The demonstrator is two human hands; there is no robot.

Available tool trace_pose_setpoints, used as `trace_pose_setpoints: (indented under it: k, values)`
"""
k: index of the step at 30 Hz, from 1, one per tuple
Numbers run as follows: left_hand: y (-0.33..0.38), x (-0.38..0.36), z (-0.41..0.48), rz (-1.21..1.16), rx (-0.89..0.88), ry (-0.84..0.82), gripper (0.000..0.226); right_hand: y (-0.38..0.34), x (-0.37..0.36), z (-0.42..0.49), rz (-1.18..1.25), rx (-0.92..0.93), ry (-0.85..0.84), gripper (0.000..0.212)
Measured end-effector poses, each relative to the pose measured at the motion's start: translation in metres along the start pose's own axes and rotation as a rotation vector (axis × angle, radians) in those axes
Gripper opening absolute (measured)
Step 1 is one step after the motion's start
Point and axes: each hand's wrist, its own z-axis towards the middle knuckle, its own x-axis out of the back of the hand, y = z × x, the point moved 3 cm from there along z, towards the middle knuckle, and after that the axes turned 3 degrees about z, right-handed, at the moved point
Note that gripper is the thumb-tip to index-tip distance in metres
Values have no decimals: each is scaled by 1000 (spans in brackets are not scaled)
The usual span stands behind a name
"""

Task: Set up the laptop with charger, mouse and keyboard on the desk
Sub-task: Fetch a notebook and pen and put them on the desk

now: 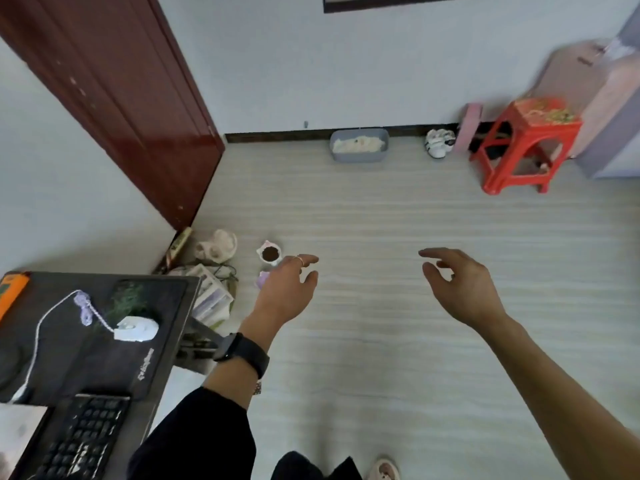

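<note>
A dark desk fills the lower left corner. On it lies a dark mouse pad with a white mouse whose white cable loops left. A black keyboard lies at the desk's near edge. My left hand, with a black watch on the wrist, hangs over the floor to the right of the desk, fingers relaxed and empty. My right hand hovers over the floor further right, fingers spread, holding nothing. No laptop or charger shows.
A red door stands at the left wall. Clutter, a shoe and a small pot lie beside the desk. A grey tray, a shoe and a red stool stand along the far wall. An orange item lies on the desk.
</note>
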Motion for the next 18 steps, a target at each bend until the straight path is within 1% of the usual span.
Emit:
trace_pose_setpoints:
  k: [5,11,14,18]
  values:
    - [78,-24,109,-15,-140,-61,30,44,60,81,-33,-59,112,26]
    - [167,-51,276,15,-325,-139,31,81,116,194,-61,-141,243,28]
    - [229,-60,363,8,-441,-172,32,99,152,257,-92,-211,306,28]
    - [328,-71,467,14,-581,-203,32,114,213,331,-114,-304,435,28]
